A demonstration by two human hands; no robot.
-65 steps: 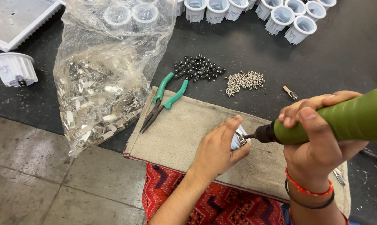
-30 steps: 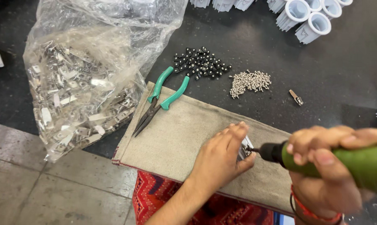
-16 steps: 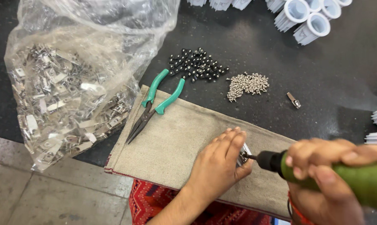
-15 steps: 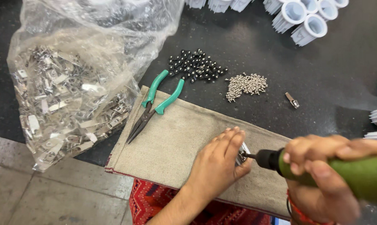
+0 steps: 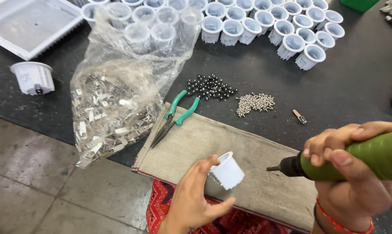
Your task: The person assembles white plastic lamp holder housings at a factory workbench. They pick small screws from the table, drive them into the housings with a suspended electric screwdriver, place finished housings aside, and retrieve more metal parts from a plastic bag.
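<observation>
Your left hand (image 5: 191, 201) grips one small white finned plastic housing (image 5: 227, 171), lifted just over the grey cloth mat (image 5: 248, 151) at the table's front edge. Your right hand (image 5: 350, 173) is clenched round one green-bodied electric screwdriver (image 5: 356, 158), bit pointing left at the housing, not touching it. On the mat's left corner: one pair of green-handled long-nose pliers (image 5: 174, 117). Behind it: one pile of black screws (image 5: 210, 86), one pile of silver screws (image 5: 255, 103), one clear plastic bag of metal clips (image 5: 118, 99). Rows of white housings (image 5: 287, 30) along the back, too many to count exactly.
</observation>
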